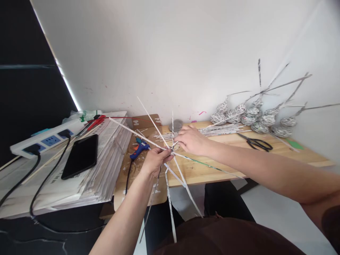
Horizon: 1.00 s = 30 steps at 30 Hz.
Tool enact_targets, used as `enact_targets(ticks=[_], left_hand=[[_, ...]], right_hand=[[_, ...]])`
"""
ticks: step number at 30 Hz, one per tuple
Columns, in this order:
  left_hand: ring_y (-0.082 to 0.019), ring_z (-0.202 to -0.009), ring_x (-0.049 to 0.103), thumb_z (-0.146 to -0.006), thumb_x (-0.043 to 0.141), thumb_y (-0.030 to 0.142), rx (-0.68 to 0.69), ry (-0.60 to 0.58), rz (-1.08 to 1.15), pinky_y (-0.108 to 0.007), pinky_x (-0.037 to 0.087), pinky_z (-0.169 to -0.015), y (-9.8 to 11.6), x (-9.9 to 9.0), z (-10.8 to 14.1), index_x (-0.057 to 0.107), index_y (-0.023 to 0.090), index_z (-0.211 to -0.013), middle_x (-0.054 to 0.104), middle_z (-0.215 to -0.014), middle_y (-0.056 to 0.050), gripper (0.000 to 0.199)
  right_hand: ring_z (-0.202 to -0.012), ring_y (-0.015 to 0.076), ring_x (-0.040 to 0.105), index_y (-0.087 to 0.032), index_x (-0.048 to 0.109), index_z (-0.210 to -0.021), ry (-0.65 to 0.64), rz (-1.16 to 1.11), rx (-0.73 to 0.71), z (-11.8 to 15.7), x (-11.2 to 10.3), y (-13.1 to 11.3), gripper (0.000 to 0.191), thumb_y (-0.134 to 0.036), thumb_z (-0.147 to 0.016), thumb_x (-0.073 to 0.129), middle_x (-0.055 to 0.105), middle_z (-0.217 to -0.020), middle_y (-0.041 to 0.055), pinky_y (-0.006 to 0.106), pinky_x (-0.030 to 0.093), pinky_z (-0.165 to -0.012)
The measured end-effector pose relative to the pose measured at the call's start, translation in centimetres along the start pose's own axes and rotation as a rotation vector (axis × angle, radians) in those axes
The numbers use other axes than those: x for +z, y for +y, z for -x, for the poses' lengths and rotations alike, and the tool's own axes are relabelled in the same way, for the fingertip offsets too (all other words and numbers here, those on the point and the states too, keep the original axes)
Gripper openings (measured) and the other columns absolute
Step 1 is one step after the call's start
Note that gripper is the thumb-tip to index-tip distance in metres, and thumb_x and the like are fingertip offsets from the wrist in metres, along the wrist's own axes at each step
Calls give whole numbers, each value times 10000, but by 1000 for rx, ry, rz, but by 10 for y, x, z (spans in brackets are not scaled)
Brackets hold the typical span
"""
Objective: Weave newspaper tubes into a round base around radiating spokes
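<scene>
Several rolled newspaper sticks cross at one centre and fan outward in a star above the table's front edge. My left hand pinches them at the crossing, thumb on top. Just right of the centre, my right hand has its fingers closed on the short end of a paper stick. One stick, partly green, points right under my right forearm; others hang down toward my lap. The exact weave at the centre is too small to make out.
Behind my hands lie loose paper sticks, black-handled scissors and woven paper gourd shapes. On the left are a blue glue gun, a newspaper stack, a black phone and a power strip with trailing cables.
</scene>
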<state>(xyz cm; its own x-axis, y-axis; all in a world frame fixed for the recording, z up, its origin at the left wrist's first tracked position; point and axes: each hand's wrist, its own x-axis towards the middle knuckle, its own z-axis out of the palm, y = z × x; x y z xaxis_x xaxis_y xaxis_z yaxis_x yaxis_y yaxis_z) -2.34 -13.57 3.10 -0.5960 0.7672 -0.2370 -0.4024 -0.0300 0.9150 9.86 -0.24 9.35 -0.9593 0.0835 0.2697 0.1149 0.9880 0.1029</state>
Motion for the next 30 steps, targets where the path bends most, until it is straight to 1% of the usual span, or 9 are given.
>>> enact_targets(ticks=[3,6,9,12,14,16,20,25,30], left_hand=[[-129,-724,661,-577,863,151,9,12,-6,-266,590,-740,-1,-7,-2,678,88,-670,683,-768,-39,216],[-132,-725,661,-576,869,180,33,11,-27,-281,589,-755,-1,-12,-3,678,93,-690,690,-765,-43,239],[-140,-729,665,-557,870,193,63,6,-38,-294,589,-757,-1,-14,-5,678,102,-710,694,-761,-41,262],[-140,-710,662,-525,861,180,98,8,-36,-296,588,-735,-1,-17,-5,677,114,-721,689,-739,-27,277],[-142,-692,658,-505,853,171,111,22,-41,-297,586,-718,-1,-19,-5,667,121,-705,681,-702,-20,278],[-145,-679,653,-492,845,166,108,37,-57,-298,583,-702,-1,-22,-5,653,127,-674,672,-671,-17,268],[-147,-679,645,-479,831,156,85,61,-68,-295,578,-700,-1,-26,-5,656,133,-633,664,-657,-14,234],[-151,-686,646,-482,834,154,64,24,-112,-289,573,-711,2,-26,-5,689,125,-630,668,-666,-24,210],[-134,-679,635,-481,852,155,51,-1,-114,-259,562,-696,3,-21,-6,698,115,-648,674,-684,-27,231]], right_hand=[[-859,200,614,-216,747,-924,-65,-264,141,-5,9,-6,188,-243,-858,574,743,-902,45,297,353,-735],[-796,169,638,-218,756,-910,-99,-452,302,-12,11,-12,171,-285,-809,634,754,-894,26,251,378,-666],[-745,155,636,-202,754,-838,-120,-535,416,-20,10,-17,189,-361,-783,668,751,-848,23,234,378,-614],[-657,142,606,-181,735,-762,-146,-528,477,-29,12,-21,255,-420,-793,655,727,-741,28,239,349,-557],[-650,138,602,-169,726,-758,-141,-533,492,-33,14,-23,235,-388,-800,654,721,-729,33,238,348,-557],[-686,140,619,-161,725,-787,-134,-567,494,-36,17,-25,185,-336,-798,668,731,-764,39,229,367,-581],[-732,144,636,-162,720,-804,-145,-617,459,-38,22,-28,128,-272,-814,654,742,-822,44,224,391,-615],[-710,135,606,-171,699,-791,-108,-582,401,-39,28,-25,120,-276,-824,651,724,-801,32,232,375,-636],[-647,112,535,-163,663,-777,-23,-659,351,-35,39,-17,148,-287,-850,630,665,-718,4,235,331,-615]])
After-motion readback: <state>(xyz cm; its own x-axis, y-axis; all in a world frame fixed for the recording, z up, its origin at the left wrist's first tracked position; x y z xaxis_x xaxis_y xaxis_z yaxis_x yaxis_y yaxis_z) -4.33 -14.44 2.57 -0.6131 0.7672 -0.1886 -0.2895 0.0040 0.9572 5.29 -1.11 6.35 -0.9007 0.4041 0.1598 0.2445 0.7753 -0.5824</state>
